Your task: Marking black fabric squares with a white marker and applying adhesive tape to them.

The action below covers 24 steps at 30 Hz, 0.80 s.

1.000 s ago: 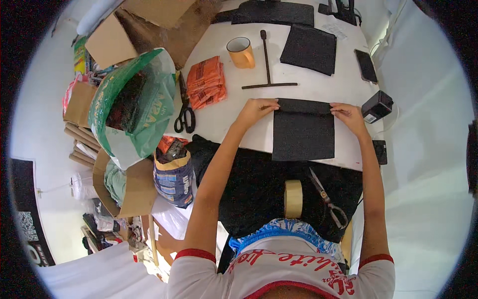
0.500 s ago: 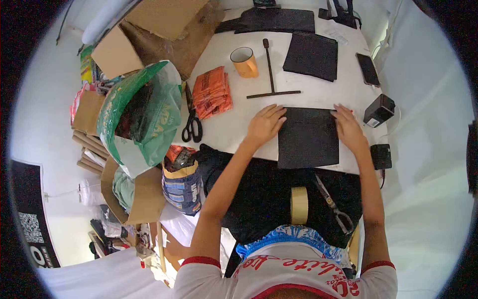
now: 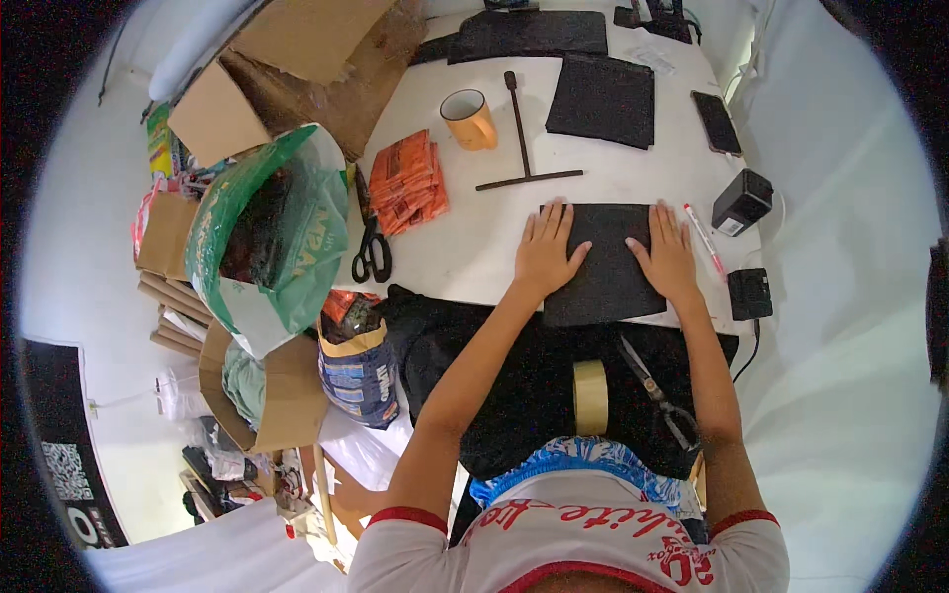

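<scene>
A flat black rectangular piece of cloth-like material (image 3: 605,282) lies near the front edge of the white table (image 3: 445,262). My left hand (image 3: 549,252) rests flat on its left side, fingers stretched out. On its right side lies my right hand (image 3: 667,255), also flat with the fingers extended. To the right of that hand is a red and white pen (image 3: 705,242). Beyond the piece stands a dark T-shaped metal tool (image 3: 524,148), lying on the table. Black cloth covers my lap, with a roll of tan tape (image 3: 591,397) and metal scissors (image 3: 657,390) on it.
A stack of black pieces (image 3: 601,102), an orange mug (image 3: 469,121), orange packets (image 3: 407,183) and black-handled scissors (image 3: 372,247) lie farther out. A phone (image 3: 716,123) and black box-shaped devices (image 3: 741,203) line the right edge. At left are a green plastic bag (image 3: 316,237) and cardboard boxes (image 3: 262,395).
Both hands have moved inward from the sides of the black piece and now press flat on it. The pen by my right hand has come into clear view. The view has shifted slightly.
</scene>
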### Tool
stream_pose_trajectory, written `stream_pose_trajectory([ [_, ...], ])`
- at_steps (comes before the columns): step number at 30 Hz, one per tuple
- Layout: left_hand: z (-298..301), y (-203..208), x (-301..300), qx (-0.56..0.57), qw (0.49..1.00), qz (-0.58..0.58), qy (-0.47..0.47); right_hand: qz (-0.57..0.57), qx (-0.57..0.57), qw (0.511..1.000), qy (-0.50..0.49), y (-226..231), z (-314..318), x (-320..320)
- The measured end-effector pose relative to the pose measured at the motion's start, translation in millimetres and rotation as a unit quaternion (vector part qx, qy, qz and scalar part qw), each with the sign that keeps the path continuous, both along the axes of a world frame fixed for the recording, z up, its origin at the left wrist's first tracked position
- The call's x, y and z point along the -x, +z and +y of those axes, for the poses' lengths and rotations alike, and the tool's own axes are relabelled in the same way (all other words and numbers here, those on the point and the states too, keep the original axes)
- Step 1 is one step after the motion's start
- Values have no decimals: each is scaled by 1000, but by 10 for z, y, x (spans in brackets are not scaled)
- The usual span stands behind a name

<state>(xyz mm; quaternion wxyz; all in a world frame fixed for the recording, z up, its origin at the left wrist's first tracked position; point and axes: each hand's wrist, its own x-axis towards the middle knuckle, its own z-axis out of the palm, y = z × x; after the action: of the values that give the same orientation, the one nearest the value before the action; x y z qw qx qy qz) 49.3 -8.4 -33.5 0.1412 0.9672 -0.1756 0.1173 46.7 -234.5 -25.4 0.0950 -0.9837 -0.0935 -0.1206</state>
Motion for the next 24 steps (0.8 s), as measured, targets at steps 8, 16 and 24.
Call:
stream_pose_trajectory([
  [8, 83, 268, 399, 5, 992, -117, 40, -6, -276, 959, 70, 436, -163, 1087],
  [16, 46, -10, 1862, 346, 886, 282, -129, 381, -503, 775, 24, 6, -177, 2094],
  [24, -19, -60, 2220, 305, 912, 247, -118, 354, -442, 821, 68, 32, -117, 1985],
])
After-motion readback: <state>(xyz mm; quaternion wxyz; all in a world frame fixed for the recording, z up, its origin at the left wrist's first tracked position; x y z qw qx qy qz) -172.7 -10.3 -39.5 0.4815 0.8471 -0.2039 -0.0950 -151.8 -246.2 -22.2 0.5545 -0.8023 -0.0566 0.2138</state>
